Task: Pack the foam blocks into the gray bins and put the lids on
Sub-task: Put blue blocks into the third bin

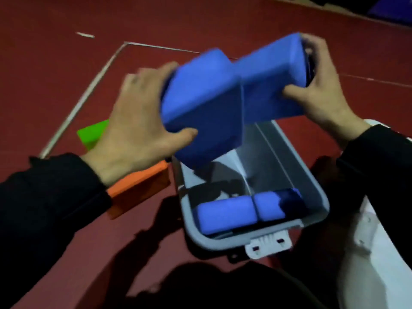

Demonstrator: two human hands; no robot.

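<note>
Blue foam blocks [234, 94] held by both hands over gray bin [312, 175].

blue blocks [205, 103]: matt foam | gray bin [289, 157]: smooth plastic | floor [66, 241]: matt red

Floor [55, 23]: dark red, smooth surface. Thin white lines [89, 85] meet at a corner at upper left. Small white mark [85, 35] lies beyond them. Lighting dim; dark shadows [156, 253] fall across the near floor.
</note>
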